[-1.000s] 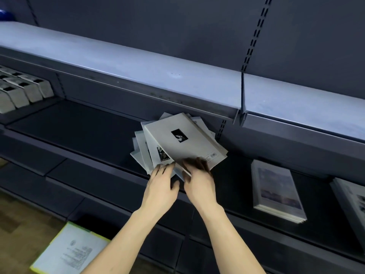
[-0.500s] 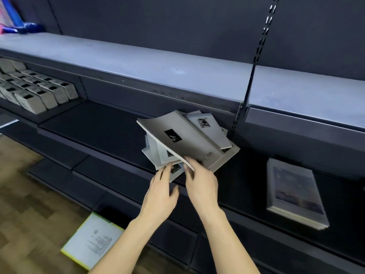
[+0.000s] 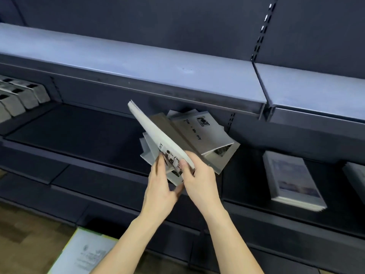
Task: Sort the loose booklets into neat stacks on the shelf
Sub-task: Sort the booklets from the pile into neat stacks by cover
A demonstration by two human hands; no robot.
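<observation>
At frame centre, the right hand (image 3: 199, 178) pinches a tilted-up booklet (image 3: 156, 135) while the left hand (image 3: 160, 186) holds the loose pile (image 3: 205, 135) on the shelf (image 3: 79, 139).

The lifted booklet (image 3: 156, 133) has a pale grey-white cover with black lettering and a small black-and-white photograph near its lower end; the loose booklets (image 3: 201, 135) beneath it are light grey and taupe, one printed with black letters and a dark square emblem, another showing a greyish photograph; the neat stack (image 3: 292, 177) to the right is white-edged with a washed-out blue-grey picture on top; the upper shelf (image 3: 138, 62) is pale blue-grey, the lower shelf (image 3: 79, 131) near black; the boxes (image 3: 21, 95) at left are grey with black patches; the floor (image 3: 23, 234) is brown wood-grain; the sheet (image 3: 87, 254) lying there is white with a yellow-green edge.
</observation>
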